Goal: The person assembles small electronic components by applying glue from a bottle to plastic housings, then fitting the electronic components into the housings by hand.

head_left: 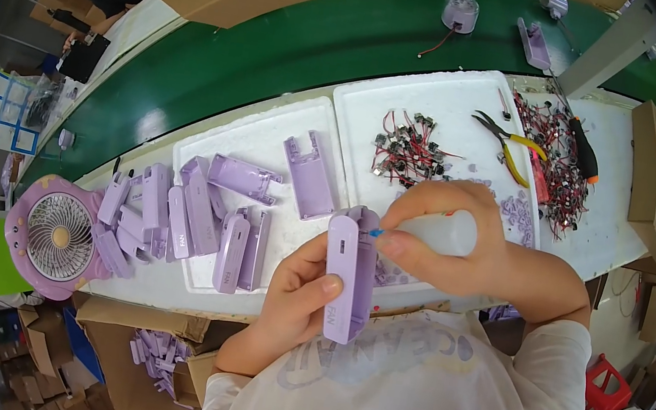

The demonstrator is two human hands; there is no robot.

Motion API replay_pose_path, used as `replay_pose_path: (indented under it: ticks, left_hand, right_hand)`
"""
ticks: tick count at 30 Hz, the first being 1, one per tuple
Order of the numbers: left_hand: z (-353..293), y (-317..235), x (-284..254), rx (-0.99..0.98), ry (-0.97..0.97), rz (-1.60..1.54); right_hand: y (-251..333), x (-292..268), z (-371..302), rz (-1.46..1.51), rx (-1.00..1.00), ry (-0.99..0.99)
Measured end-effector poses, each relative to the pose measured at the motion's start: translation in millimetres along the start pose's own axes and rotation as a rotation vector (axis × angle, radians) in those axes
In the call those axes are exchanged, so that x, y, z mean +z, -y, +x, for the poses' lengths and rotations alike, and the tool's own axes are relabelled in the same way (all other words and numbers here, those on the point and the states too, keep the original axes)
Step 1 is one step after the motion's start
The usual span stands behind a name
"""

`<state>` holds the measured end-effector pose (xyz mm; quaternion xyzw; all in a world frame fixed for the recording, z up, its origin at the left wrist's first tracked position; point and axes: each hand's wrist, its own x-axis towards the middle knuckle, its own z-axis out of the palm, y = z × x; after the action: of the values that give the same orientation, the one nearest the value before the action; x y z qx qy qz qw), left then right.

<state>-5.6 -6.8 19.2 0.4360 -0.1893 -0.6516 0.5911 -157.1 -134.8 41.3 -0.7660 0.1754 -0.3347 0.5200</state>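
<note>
In my left hand (295, 303) is a long lilac plastic fan casing (348, 285), held nearly upright with its hollow side to the right. My right hand (456, 238) is closed round a small translucent white squeeze bottle (451, 231). Its blue nozzle tip (376, 232) meets the casing's open side near the upper end; whether it touches is too small to tell. Left of my hands, an open lilac casing (311, 175) and another casing (245, 178) lie on a white foam tray (209, 143). More lilac casings (156, 204) are heaped farther left.
A second foam tray (354, 93) bears a pile of small wired parts (414, 150) and yellow-handled pliers (513, 148). Right of it are more wired parts (555, 151) and a black screwdriver (584, 149). A purple fan (59, 235) stands at left. Behind runs a green belt (283, 52).
</note>
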Motion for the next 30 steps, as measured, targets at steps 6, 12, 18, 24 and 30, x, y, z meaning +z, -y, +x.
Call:
replay_pose_path:
  ticks: [6, 12, 18, 24, 30]
  left_hand:
    - [4.1, 4.3, -14.1, 0.113, 0.180, -0.117]
    - [6.3, 9.5, -37.0, 0.019, 0.181, -0.258]
    - [9.2, 14.3, -48.6, 0.149, 0.172, -0.373]
    - [4.4, 4.2, -45.5, 0.296, 0.303, -0.532]
    - [5.5, 6.6, -36.0, 0.294, 0.224, -0.186]
  right_hand:
    - [-5.2, -20.3, 19.1, -0.101, 0.053, -0.213]
    - [-89.0, -102.6, 39.0, -0.928, 0.032, -0.277]
    - [-89.2, -96.2, 23.4, -1.336, 0.189, -0.088]
    - [-57.0, -28.9, 9.5, -0.749, -0.188, 0.375]
    - [-68.4, -9.5, 4.7, -0.914, -0.144, 0.451]
